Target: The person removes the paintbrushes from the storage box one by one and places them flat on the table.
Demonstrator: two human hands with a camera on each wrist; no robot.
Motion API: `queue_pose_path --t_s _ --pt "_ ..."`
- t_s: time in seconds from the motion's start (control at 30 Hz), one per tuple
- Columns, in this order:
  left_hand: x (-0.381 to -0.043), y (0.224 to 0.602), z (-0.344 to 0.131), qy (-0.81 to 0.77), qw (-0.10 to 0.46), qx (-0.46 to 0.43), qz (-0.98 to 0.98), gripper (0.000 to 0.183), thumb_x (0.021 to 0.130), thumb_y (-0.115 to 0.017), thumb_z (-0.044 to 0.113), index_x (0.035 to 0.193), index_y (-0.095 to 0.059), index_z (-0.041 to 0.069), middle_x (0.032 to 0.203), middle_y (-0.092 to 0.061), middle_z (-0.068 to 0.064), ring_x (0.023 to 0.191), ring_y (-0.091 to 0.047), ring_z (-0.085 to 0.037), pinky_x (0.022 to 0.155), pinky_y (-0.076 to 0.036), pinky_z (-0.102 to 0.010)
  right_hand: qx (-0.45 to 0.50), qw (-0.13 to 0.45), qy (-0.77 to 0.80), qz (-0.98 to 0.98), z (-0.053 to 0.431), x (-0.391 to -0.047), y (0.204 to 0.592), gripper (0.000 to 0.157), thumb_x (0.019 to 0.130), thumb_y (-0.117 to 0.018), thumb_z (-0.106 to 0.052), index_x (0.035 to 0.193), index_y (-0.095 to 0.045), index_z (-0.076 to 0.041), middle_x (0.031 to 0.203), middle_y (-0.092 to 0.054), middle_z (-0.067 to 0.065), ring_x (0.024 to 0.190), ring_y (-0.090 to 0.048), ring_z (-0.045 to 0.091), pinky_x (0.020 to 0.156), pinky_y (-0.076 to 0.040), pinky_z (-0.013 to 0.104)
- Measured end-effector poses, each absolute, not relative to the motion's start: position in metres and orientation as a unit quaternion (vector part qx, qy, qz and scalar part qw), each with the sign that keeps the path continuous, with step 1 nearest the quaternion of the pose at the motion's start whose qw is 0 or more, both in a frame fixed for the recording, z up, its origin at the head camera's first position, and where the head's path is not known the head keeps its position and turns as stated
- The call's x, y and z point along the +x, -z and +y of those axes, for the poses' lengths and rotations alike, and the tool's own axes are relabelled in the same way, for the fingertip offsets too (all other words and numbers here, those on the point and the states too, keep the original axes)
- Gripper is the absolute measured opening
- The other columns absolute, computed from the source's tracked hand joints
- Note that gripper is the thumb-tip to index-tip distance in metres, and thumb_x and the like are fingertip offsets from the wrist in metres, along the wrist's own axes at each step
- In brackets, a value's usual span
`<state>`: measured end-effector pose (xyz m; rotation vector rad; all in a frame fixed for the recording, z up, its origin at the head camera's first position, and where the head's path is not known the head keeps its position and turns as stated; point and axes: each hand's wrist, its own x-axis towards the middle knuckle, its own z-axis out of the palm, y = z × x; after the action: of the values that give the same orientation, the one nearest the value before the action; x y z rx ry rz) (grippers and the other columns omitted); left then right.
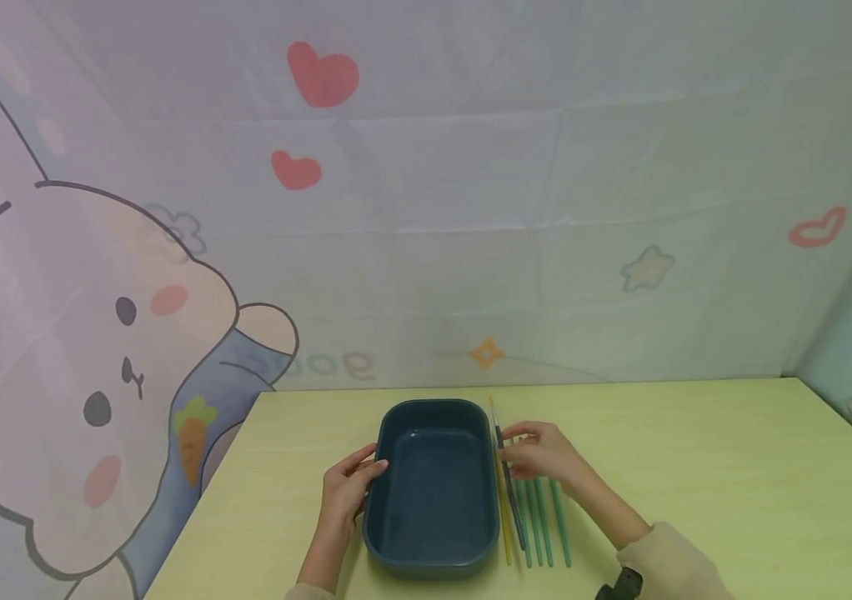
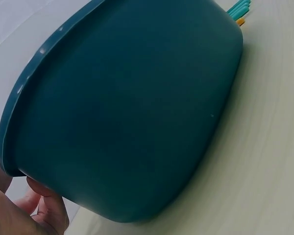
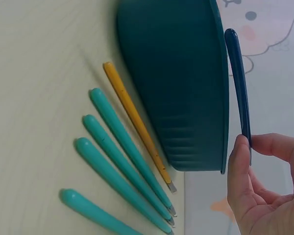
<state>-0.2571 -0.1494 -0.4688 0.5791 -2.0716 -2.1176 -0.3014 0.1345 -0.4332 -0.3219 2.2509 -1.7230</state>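
Note:
A deep dark teal basin [image 1: 432, 500] with rounded corners stands on the table, its inside bare. My left hand [image 1: 347, 490] grips its left rim, thumb on top and fingers at the outer wall; the left wrist view shows the hand [image 2: 24, 210] under the lip. Between thumb and fingers of my right hand [image 1: 542, 452] is a dark blue paintbrush [image 3: 239, 78], raised beside the basin's right rim with its bristles pointing away. Below it on the table lie a yellow-handled brush [image 3: 134, 117] close to the basin and several green-handled brushes [image 3: 132, 152] in a rough row.
The pale yellow-green table [image 1: 696, 483] extends to both sides. A cloth backdrop [image 1: 456, 183] with hearts and a cartoon rabbit [image 1: 81, 358] hangs behind its far edge. A black band device [image 1: 624, 583] sits at the right sleeve.

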Motion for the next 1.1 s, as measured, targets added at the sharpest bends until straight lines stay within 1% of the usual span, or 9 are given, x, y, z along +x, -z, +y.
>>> queue_pose_path --t_s 0.23,0.4,0.57,0.77,0.93,1.1 --pt "-0.258 0.470 -0.150 0.702 0.058 0.190 -0.684 0.049 0.084 -0.071 0.011 0.129 -0.058 -0.001 0.081 -0.062 0.005 0.064 -0.060 -0.006 0.057 -0.052 -0.022 -0.099 0.139 0.591 0.789 0.142 -0.304 0.443 0.042 0.085 -0.068 -0.012 0.121 -0.058 0.008 0.090 -0.072 0.015 0.060 -0.065 0.011 0.065 -0.058 0.034" --pt "-0.258 0.470 -0.150 0.701 0.058 0.193 -0.684 0.049 0.084 -0.071 0.012 0.130 -0.058 0.000 0.081 -0.062 0.005 0.064 -0.060 -0.006 0.057 -0.052 -0.021 -0.094 0.141 0.589 0.790 0.147 -0.303 0.449 0.043 0.086 -0.067 -0.012 0.122 -0.057 0.009 0.089 -0.072 0.013 0.061 -0.066 0.011 0.062 -0.057 0.032" --pt "-0.257 0.470 -0.149 0.698 0.057 0.194 -0.687 0.050 0.084 -0.071 0.012 0.130 -0.057 -0.001 0.082 -0.064 0.005 0.065 -0.060 -0.006 0.057 -0.051 -0.022 -0.086 0.142 0.590 0.790 0.152 -0.303 0.455 0.045 0.085 -0.067 -0.011 0.122 -0.055 0.011 0.089 -0.072 0.015 0.061 -0.066 0.011 0.061 -0.057 0.031" --pt "-0.256 0.469 -0.149 0.694 0.059 0.195 -0.691 0.049 0.084 -0.071 0.013 0.130 -0.058 0.000 0.083 -0.064 0.004 0.065 -0.060 -0.006 0.058 -0.051 -0.022 -0.062 0.148 0.591 0.791 0.158 -0.305 0.458 0.046 0.084 -0.069 -0.012 0.123 -0.055 0.009 0.088 -0.072 0.011 0.061 -0.066 0.012 0.063 -0.057 0.031" --pt "-0.256 0.468 -0.148 0.690 0.062 0.199 -0.693 0.048 0.084 -0.071 0.013 0.129 -0.059 0.000 0.086 -0.065 0.002 0.067 -0.060 -0.007 0.058 -0.051 -0.022 -0.056 0.140 0.585 0.797 0.167 -0.307 0.461 0.047 0.084 -0.069 -0.013 0.124 -0.055 0.008 0.089 -0.072 0.012 0.064 -0.067 0.013 0.064 -0.058 0.032" --pt "-0.256 0.468 -0.147 0.688 0.064 0.202 -0.694 0.048 0.084 -0.071 0.012 0.128 -0.059 0.000 0.087 -0.065 0.001 0.067 -0.059 -0.007 0.058 -0.050 -0.022 -0.061 0.141 0.581 0.800 0.175 -0.310 0.466 0.048 0.085 -0.068 -0.013 0.125 -0.054 0.009 0.085 -0.072 0.009 0.065 -0.067 0.012 0.064 -0.057 0.030"
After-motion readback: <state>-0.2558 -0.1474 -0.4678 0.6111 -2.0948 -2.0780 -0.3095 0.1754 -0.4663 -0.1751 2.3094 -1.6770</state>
